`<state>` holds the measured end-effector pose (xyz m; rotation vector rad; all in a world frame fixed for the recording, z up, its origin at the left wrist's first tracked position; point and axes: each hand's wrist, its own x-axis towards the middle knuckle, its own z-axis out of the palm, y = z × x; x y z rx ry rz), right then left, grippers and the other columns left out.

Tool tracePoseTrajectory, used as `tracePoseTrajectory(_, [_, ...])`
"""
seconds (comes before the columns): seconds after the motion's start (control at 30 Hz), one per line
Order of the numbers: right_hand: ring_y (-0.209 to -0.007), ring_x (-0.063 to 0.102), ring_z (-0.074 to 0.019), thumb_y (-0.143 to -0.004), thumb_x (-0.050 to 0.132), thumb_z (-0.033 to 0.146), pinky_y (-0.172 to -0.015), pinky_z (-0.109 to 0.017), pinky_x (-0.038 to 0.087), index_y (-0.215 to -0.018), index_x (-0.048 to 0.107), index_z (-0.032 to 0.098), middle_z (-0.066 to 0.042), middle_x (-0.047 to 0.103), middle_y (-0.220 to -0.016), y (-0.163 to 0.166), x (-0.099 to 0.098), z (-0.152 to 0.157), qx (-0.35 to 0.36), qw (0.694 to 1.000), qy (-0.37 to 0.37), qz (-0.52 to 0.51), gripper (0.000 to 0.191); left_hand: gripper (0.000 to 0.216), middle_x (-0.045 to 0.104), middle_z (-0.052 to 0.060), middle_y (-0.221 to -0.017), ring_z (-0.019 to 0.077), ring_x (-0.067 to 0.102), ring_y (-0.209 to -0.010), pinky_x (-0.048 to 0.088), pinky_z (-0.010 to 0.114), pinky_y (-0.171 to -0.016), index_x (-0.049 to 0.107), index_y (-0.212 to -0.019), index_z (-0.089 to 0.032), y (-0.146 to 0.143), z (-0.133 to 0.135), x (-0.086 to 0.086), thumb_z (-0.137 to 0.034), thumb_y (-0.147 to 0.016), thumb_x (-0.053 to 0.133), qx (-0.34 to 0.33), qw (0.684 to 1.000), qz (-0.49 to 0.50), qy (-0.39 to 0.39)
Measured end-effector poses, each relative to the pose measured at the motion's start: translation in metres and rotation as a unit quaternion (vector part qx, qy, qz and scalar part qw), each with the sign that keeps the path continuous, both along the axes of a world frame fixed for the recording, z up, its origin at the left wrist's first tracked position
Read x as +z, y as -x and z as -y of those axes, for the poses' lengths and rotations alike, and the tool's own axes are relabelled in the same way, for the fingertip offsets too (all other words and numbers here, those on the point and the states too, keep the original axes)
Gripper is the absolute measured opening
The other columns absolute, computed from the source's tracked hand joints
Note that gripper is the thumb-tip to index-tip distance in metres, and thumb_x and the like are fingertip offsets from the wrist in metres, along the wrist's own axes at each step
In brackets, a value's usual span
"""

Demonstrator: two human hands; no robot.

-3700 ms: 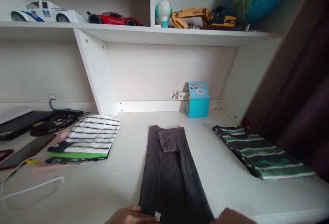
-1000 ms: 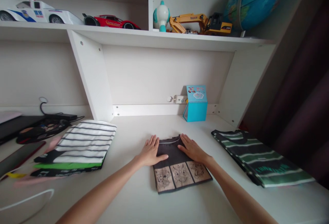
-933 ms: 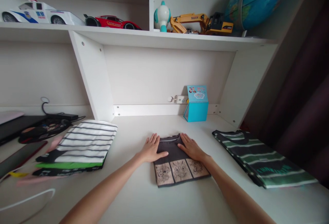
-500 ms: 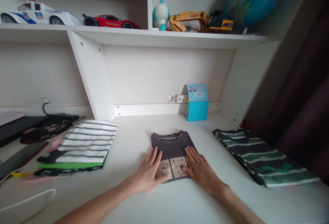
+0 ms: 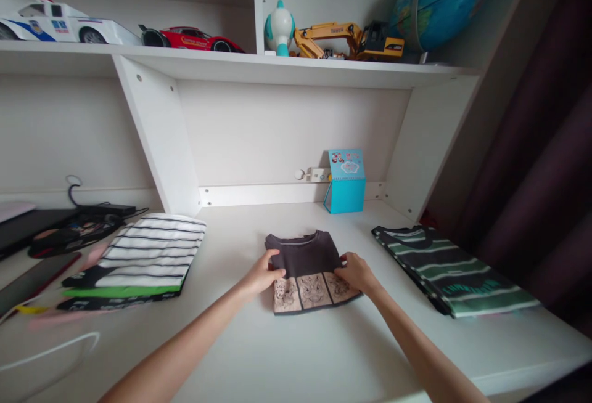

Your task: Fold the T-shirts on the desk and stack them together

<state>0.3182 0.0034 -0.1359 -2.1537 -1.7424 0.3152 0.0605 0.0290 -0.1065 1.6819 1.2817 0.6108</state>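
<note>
A folded dark grey T-shirt (image 5: 303, 261) with a band of beige printed panels lies on the white desk (image 5: 296, 360), its collar toward the back. My left hand (image 5: 263, 275) grips its left edge, thumb on top and fingers curled around the side. At the right edge, my right hand (image 5: 357, 272) pinches the cloth in the same way, its fingertips partly hidden. To the left is a pile of folded clothes (image 5: 152, 249), topped by a white piece with black stripes. A green and black striped shirt (image 5: 453, 270) lies folded on the right.
A blue desk calendar (image 5: 346, 193) stands at the back by a wall socket (image 5: 319, 175). Cables and a headphone-like black item (image 5: 74, 233) lie at the far left. On the shelf above are toy cars (image 5: 192, 38), a toy excavator (image 5: 349, 39) and a globe (image 5: 444, 2).
My hands have gone from lying flat on the T-shirt to gripping its left and right edges. More of the print now shows. The view has shifted slightly.
</note>
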Motion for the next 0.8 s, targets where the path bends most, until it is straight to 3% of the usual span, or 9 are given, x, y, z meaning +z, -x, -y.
tracePoseTrajectory(0.1, [-0.068,0.06,-0.0156,-0.067,0.052,0.022,-0.053,-0.02,0.037,-0.077,0.061,0.017,-0.004,0.064,-0.072,-0.005,0.002,-0.006,0.006,1.0,-0.007,-0.016,0.013,0.042,0.06,0.008,-0.101,0.0187,0.057,-0.092,0.045,0.027,-0.078,0.052,-0.111,-0.014,-0.013,0.003,0.0,-0.016,-0.07,0.057,0.022,0.998,0.061,0.027])
tracePoseTrajectory(0.23, [-0.07,0.059,-0.0143,-0.069,0.051,0.018,-0.058,-0.021,0.036,-0.088,0.057,0.019,-0.002,0.064,-0.077,-0.037,0.021,-0.003,-0.002,0.999,-0.054,0.0,0.021,0.046,0.057,0.008,-0.109,0.0206,0.054,-0.1,0.045,0.031,-0.084,0.053,-0.111,-0.016,-0.049,0.004,0.0,-0.012,-0.066,0.06,0.004,0.992,0.115,-0.055])
tracePoseTrajectory(0.37, [-0.078,0.059,-0.0189,-0.071,0.05,0.024,-0.063,-0.024,0.038,-0.096,0.053,0.021,-0.005,0.064,-0.085,-0.116,0.054,0.009,-0.05,0.992,-0.106,0.042,0.026,0.056,0.047,0.012,-0.12,0.0236,0.048,-0.108,0.041,0.034,-0.091,0.05,-0.117,-0.014,-0.12,0.001,0.011,-0.014,-0.063,0.064,-0.06,0.97,0.135,-0.191])
tracePoseTrajectory(0.5, [-0.084,0.059,-0.0234,-0.07,0.05,0.031,-0.066,-0.029,0.042,-0.096,0.052,0.023,-0.008,0.064,-0.094,-0.216,0.077,0.026,-0.139,0.971,-0.17,0.096,0.027,0.066,0.041,0.015,-0.124,0.0243,0.047,-0.11,0.038,0.034,-0.096,0.045,-0.124,-0.012,-0.209,0.003,0.025,-0.016,-0.061,0.066,-0.102,0.954,0.155,-0.237])
tracePoseTrajectory(0.63, [-0.086,0.06,-0.0295,-0.067,0.047,0.035,-0.067,-0.038,0.046,-0.094,0.053,0.025,-0.009,0.064,-0.097,-0.291,0.07,0.042,-0.189,0.964,-0.154,0.106,0.03,0.069,0.041,0.013,-0.125,0.0255,0.043,-0.114,0.034,0.034,-0.1,0.044,-0.124,-0.014,-0.282,0.009,0.023,-0.019,-0.059,0.068,-0.128,0.96,0.164,-0.188])
tracePoseTrajectory(0.8, [-0.082,0.062,-0.0329,-0.064,0.045,0.035,-0.061,-0.041,0.047,-0.093,0.057,0.026,-0.014,0.065,-0.093,-0.341,0.036,0.053,-0.232,0.962,-0.117,0.084,0.033,0.076,0.036,0.015,-0.129,0.0264,0.039,-0.118,0.031,0.032,-0.102,0.042,-0.127,-0.011,-0.33,0.018,0.002,-0.023,-0.057,0.069,-0.163,0.969,0.153,-0.107])
